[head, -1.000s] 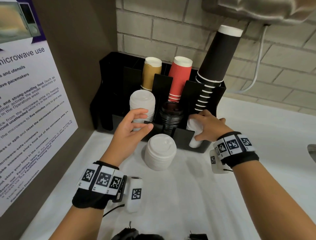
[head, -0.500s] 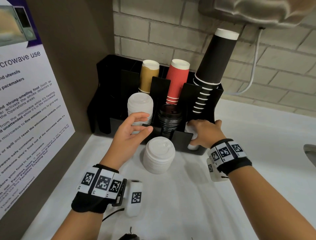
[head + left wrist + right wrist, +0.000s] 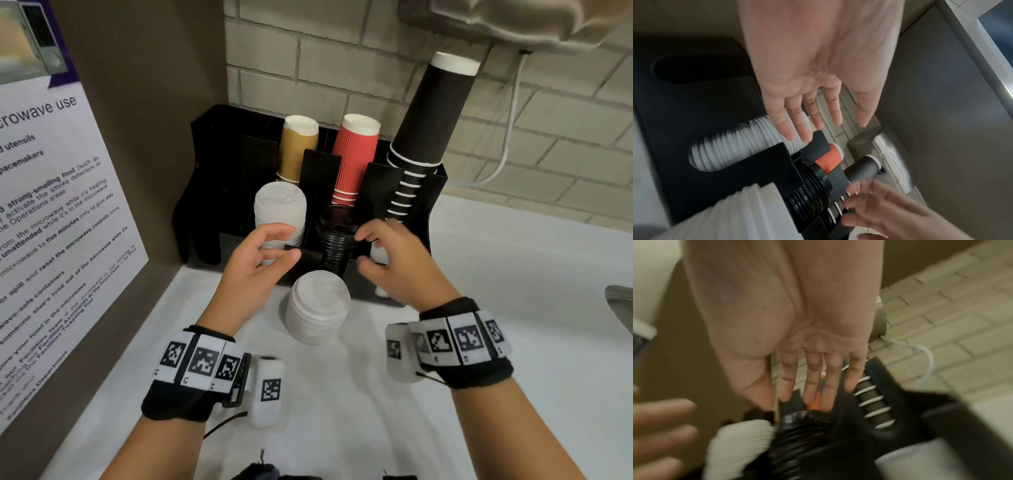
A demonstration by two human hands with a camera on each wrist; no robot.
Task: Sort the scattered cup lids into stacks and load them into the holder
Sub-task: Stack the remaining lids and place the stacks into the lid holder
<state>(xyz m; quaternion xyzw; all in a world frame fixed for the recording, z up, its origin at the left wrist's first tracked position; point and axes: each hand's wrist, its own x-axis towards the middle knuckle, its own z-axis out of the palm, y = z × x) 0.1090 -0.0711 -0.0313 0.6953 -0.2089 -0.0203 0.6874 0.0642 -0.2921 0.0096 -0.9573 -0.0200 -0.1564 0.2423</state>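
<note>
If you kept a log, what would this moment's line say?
left hand: open, empty | right hand: open, empty | white plastic lid stack: on counter, unloaded | black holder: partly filled

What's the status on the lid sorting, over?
Left hand and right hand both open, empty, before the holder. One white lid stack waits on the counter. Nothing blocking.
</note>
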